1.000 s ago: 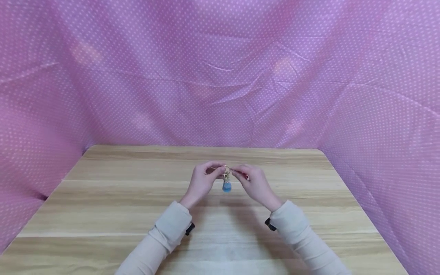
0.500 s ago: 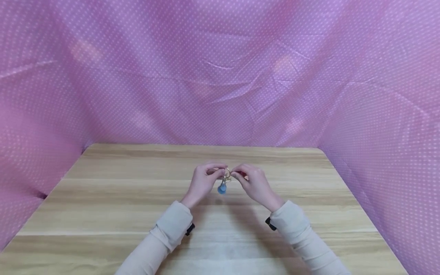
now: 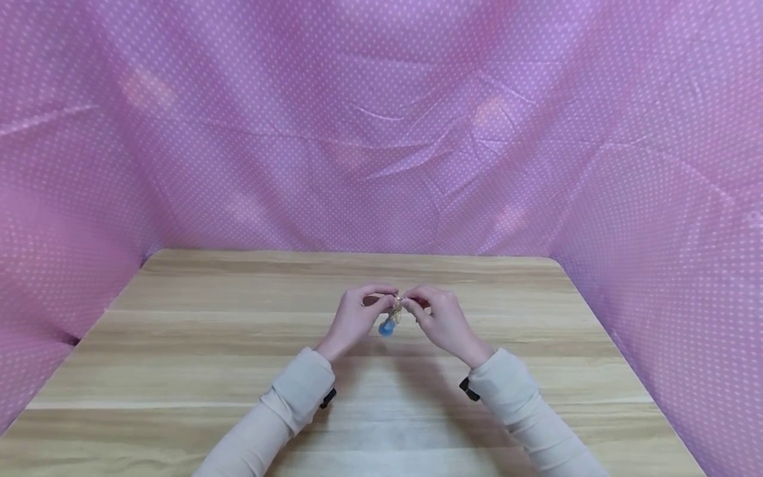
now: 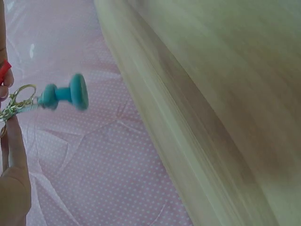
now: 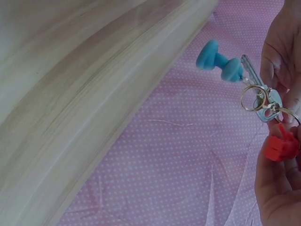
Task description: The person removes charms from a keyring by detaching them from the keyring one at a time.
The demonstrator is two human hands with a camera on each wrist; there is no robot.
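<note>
My left hand (image 3: 352, 318) pinches a gold key ring (image 5: 254, 98) between thumb and fingertips, above the middle of the wooden table. A silver key (image 5: 251, 70) and a blue, spool-shaped charm (image 5: 218, 61) are gathered at the ring; in the head view the charm (image 3: 387, 328) hangs just below the fingertips. Facing it, my right hand (image 3: 444, 324) holds a small red charm (image 5: 281, 147) in its curled fingers. A second gold ring (image 5: 288, 111) runs from the key's head toward that hand. The fingers partly hide where the rings meet.
The wooden table (image 3: 197, 358) spreads under both forearms. Pink dotted cloth (image 3: 381, 165) hangs behind it and at both sides. Black bands (image 3: 469, 389) show below the rolled light sleeves.
The blue charm has swung slightly left and down. The gold ring, upright between the hands earlier, now hangs below the fingertips, and the left fingertips have come closer to the right ones.
</note>
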